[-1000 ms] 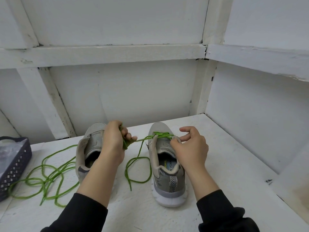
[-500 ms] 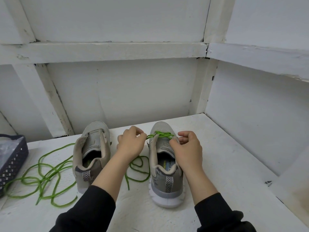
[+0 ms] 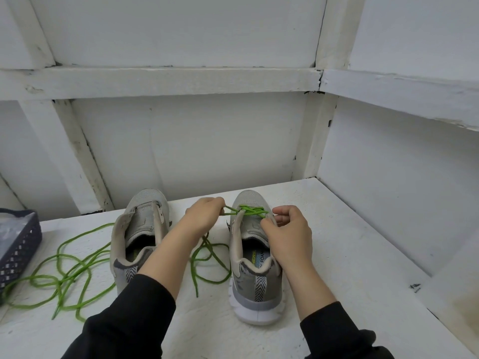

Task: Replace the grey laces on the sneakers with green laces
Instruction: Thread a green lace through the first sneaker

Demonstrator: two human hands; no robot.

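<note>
A dark lattice basket sits at the left edge of the white table, and beside it a loose green lace lies in tangled loops, reaching up to the left sneaker. That sneaker stands with bare eyelets and its tongue pulled up, and the left forearm crosses over its heel side and hides part of it. The right sneaker stands just beside it, toe toward the white wall. A second green lace crosses its lowest eyelets near the toe, and the slack trails down onto the table between the two shoes. The left hand pinches a strand of this lace just off the shoe's left side, pulled taut. The right hand has its fingers curled in beside the lacing, thumb on the shoe's upper. Whether it grips the lace I cannot tell.
</note>
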